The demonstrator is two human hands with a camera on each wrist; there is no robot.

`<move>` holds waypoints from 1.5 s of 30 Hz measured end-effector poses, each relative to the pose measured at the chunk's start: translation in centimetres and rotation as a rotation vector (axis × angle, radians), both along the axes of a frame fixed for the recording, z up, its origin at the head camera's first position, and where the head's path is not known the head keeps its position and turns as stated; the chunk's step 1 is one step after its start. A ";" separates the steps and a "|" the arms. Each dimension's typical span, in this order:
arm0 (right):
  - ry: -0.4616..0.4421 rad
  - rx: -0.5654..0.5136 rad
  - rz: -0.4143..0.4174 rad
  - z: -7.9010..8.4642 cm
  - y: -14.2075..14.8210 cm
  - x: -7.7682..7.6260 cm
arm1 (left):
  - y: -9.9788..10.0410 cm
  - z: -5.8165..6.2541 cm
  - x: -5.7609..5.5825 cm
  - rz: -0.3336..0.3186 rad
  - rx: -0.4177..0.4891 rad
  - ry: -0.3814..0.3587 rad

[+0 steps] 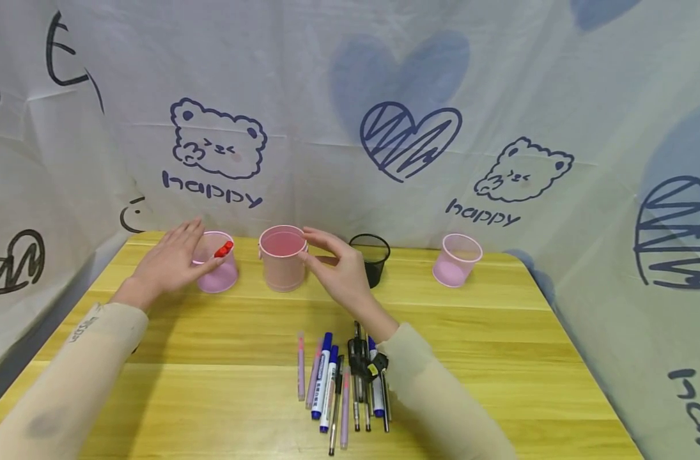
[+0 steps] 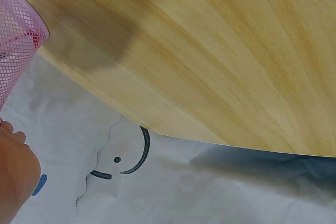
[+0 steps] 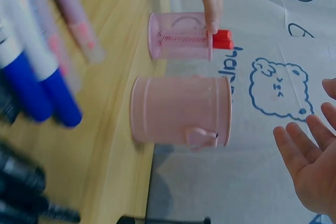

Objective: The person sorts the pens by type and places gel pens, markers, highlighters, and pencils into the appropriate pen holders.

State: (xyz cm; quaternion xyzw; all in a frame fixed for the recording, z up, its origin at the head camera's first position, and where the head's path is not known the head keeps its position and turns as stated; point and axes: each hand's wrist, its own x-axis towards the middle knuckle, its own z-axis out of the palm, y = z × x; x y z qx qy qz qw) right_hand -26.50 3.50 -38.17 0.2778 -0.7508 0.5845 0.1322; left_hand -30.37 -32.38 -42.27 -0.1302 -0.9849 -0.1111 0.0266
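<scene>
Sheet (image 1: 303, 76) behind table (image 1: 499, 345).
Frame left: left hand (image 1: 168, 257) at cup (image 1: 218, 280) rim, grip unclear; we judge cup props red pens (image 1: 224, 249). Frame centre: right hand (image 1: 342, 268) beside bucket (image 1: 284, 271), fingers spread, gripping nothing.

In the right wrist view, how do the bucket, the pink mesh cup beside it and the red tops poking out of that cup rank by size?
Largest to smallest, as they look there:
1. bucket
2. pink mesh cup
3. red tops, even taken together
Nearness may flatter the bucket somewhat.
</scene>
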 end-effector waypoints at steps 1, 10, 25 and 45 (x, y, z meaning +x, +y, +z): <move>-0.001 0.001 -0.004 -0.1 0.3 0.1 | 0.0 0.0 0.0 0.000 -0.001 0.001; -0.011 0.053 -0.007 0.7 3.4 2.2 | -0.1 0.0 0.2 0.003 -0.001 0.002; -0.064 0.228 -0.044 -4.2 8.9 1.9 | -0.2 -0.3 -0.1 -0.004 -0.003 0.002; -0.211 0.568 0.028 -7.5 13.2 4.0 | -0.4 -0.3 -0.5 -0.007 0.010 0.010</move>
